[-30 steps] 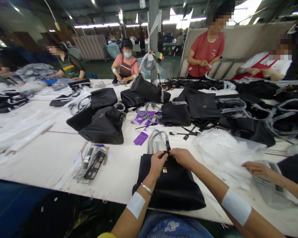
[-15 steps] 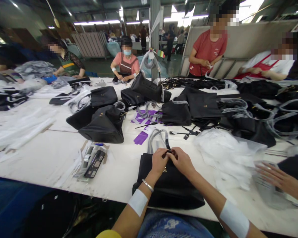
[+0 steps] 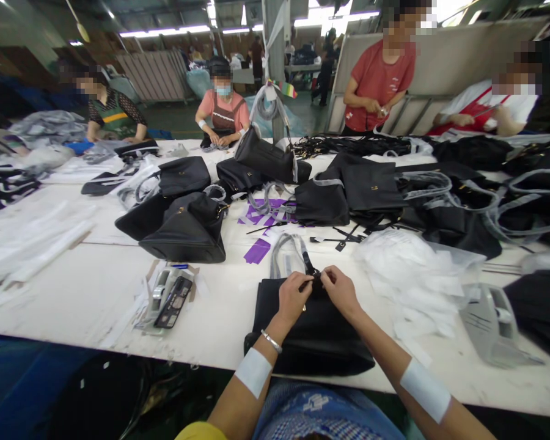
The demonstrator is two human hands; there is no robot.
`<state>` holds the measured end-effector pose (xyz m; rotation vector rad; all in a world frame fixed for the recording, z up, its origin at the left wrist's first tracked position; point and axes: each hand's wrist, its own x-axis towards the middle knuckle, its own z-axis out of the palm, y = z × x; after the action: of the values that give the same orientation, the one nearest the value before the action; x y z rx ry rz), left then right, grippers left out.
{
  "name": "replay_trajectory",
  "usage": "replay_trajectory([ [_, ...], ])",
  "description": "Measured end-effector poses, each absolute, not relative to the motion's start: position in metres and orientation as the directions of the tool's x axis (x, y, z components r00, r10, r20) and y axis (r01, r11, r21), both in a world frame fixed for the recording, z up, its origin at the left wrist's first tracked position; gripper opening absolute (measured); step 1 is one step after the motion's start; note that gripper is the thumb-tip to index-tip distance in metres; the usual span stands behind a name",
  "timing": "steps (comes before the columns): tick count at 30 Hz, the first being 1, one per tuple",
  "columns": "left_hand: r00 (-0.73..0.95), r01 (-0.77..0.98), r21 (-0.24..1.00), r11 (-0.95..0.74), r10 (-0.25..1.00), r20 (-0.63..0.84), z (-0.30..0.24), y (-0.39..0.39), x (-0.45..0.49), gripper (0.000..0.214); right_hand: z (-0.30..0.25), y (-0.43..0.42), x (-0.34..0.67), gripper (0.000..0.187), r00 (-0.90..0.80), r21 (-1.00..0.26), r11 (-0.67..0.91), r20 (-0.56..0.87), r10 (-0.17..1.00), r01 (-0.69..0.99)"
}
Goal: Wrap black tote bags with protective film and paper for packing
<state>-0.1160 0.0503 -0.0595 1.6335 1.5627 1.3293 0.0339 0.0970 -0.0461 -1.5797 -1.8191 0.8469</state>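
A black handbag (image 3: 325, 348) lies on the white table right in front of me, its wrapped handle (image 3: 288, 250) standing up at the far edge. At the bag's top edge, my left hand (image 3: 295, 296) pinches a small black strap (image 3: 312, 272). My right hand (image 3: 339, 289) is closed on the same strap just to the right, fingertips close to the left ones. A small gold fitting (image 3: 304, 307) shows beside my left fingers. The exact part between the fingertips is mostly hidden.
A tape dispenser (image 3: 159, 290) lies to the left, another tape dispenser (image 3: 495, 324) to the right. White padding (image 3: 407, 275) is heaped right of the bag. Several black handbags (image 3: 183, 226) and purple sheets (image 3: 257, 250) lie beyond. Co-workers (image 3: 380, 79) are across the table.
My fingertips have drawn slightly apart, the right hand shifting right, and more of the black strap shows. Another person's hand at the right has left the tape dispenser and gone out of view.
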Motion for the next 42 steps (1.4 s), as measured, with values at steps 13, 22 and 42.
replay_trajectory([
  [13, -0.042, 0.557, 0.795, -0.239, 0.948, 0.315, -0.061, 0.033, -0.116, 0.017, -0.051, 0.089, 0.039, 0.024, -0.318, -0.704, 0.4, 0.254, 0.913, 0.587],
  [22, -0.208, 0.182, 0.98, -0.076, 0.971, 0.114, -0.057, 0.037, -0.115, 0.023, -0.049, 0.095, 0.042, 0.022, -0.37, -0.692, 0.392, 0.192, 0.909, 0.606],
  [42, -0.001, 0.787, 0.587, -0.19, 0.951, 0.31, -0.073, 0.061, -0.111, 0.019, -0.047, 0.086, 0.034, 0.024, -0.246, -0.719, 0.266, 0.135, 0.96, 0.643],
])
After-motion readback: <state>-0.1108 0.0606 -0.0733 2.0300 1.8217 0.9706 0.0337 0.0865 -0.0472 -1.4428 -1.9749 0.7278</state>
